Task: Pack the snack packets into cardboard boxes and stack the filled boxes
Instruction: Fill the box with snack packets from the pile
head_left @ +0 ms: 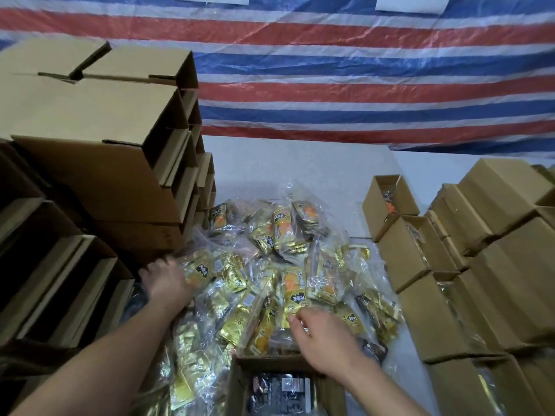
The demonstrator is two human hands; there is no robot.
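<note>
At the far left, a tall stack of closed cardboard boxes (99, 139) is seen, with darker open boxes (51, 274) lined up below it. Just right of these, the left hand (166, 282) is laid on the left edge of the snack packet pile, palm down; its fingers are blurred and partly hidden against the boxes, so whether they are spread or closed on anything cannot be told. The heap of gold snack packets (270, 265), each wrapped in clear plastic, is spread over the white table (300, 163) in the middle. At the near edge of the heap an open cardboard box (240, 382) is placed, with dark packets visible inside it. The right hand (324, 340) is held above this box's far rim, its fingers curled loosely downward and touching the packets at the heap's near edge; no packet is clearly gripped. To the right, rows of open filled boxes (420, 259) are arranged, with closed boxes (510, 223) stacked beside them. A red, white and blue striped tarpaulin (360, 70) is hung behind the table.
</note>
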